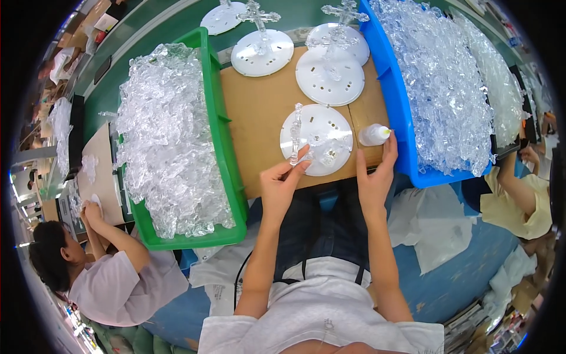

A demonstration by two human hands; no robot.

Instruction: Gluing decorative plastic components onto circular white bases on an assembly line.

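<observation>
My left hand (283, 180) pinches the lower end of a slim clear plastic stem (296, 133) between thumb and fingers, over a round white disc (318, 115) with small holes. On the near part of that disc lies a clear decorative plastic piece (333, 150). To the right of the disc is a small white squeeze bottle (371, 135) with a yellowish tip. My right hand (375, 183) is beside it, thumb and fingers spread apart. A fingertip is close to the bottle's tip; whether it touches I cannot tell.
A green bin (219, 118) of clear plastic parts stands left, a blue bin (398, 100) of similar parts right. Behind the disc, several white discs (329, 79) bear upright clear crosses on a cardboard sheet (250, 112). A co-worker (118, 283) sits left; another person's arm (516, 183) shows right.
</observation>
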